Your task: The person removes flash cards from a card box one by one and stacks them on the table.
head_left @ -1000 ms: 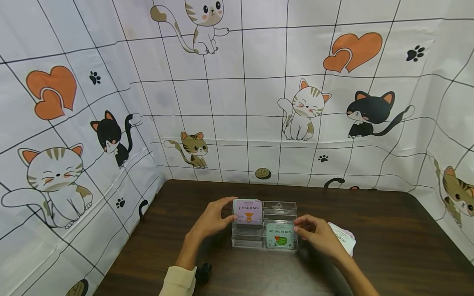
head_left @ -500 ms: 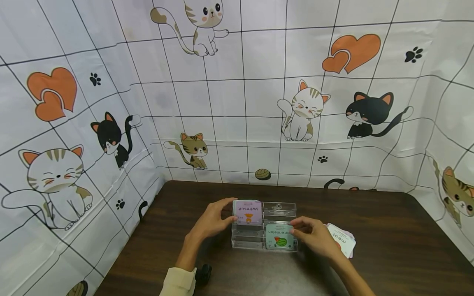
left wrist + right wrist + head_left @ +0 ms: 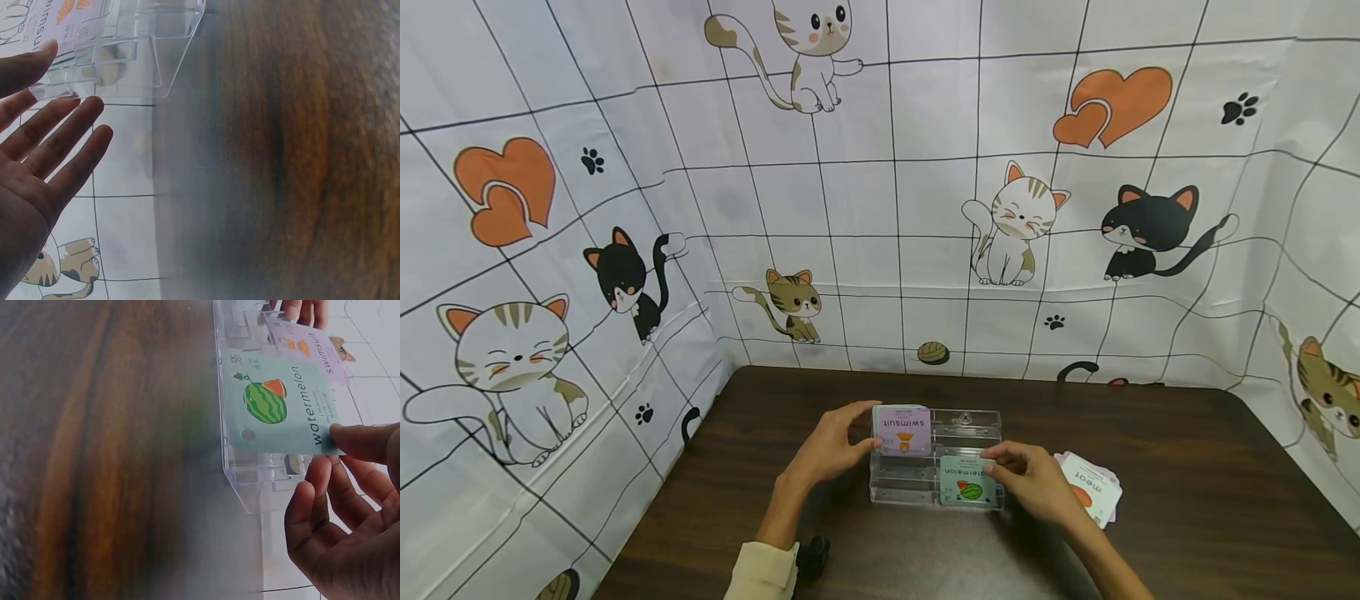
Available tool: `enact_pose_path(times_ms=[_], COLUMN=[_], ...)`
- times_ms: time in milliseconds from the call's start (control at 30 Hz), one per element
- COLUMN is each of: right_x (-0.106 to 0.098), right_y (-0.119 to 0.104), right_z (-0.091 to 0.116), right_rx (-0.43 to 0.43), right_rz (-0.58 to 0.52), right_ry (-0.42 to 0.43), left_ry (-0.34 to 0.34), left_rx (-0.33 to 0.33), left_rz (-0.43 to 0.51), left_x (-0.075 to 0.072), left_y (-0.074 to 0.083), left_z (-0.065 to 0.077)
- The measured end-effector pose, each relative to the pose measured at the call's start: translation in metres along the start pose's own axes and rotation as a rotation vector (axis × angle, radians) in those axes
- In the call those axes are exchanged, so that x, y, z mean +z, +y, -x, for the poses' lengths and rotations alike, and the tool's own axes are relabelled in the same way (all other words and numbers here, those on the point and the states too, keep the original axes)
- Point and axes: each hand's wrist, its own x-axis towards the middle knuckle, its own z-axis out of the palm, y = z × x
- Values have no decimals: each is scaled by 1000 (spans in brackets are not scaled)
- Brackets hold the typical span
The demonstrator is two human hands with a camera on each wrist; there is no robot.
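Observation:
A clear plastic card holder (image 3: pixel 901 485) with stepped rows stands on the table. In its rear left slot leans a lilac card marked "swimsuit" (image 3: pixel 901 421), with more card edges behind it. My left hand (image 3: pixel 822 450) grips the holder's left end, thumb in front by the lilac card and index finger at the back corner; the left wrist view has its other fingers (image 3: pixel 72 137) straight and spread. At the front right slot, my right hand (image 3: pixel 1036 482) pinches the upper right corner of a green "watermelon" card (image 3: pixel 265 403), thumb on its face and fingers behind.
Right of the holder, a loose pile of cards lies on the table with a "meat" card (image 3: pixel 1099 492) on top. A small black object (image 3: pixel 812 556) is beside the left wrist. Cat-patterned white cloth (image 3: pixel 850 208) hangs behind the dark wooden table (image 3: pixel 1195 467).
My right hand has shifted slightly left, its thumb now over the first letter of the watermelon card, uncovering more of the meat card. My left hand has stayed in place.

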Motion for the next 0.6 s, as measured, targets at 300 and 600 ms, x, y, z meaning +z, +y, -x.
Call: enact_pose_path(times_ms=[300, 600], right_x=[-7, -15], right_y=[-1, -4], right_z=[-1, -2], right_rx=[26, 39], right_rz=[-2, -68], right_ry=[44, 59], left_ry=[-6, -9], left_rx=[10, 12], left_rz=[22, 43], left_x=[1, 2], left_y=[-1, -3], left_z=[-1, -2])
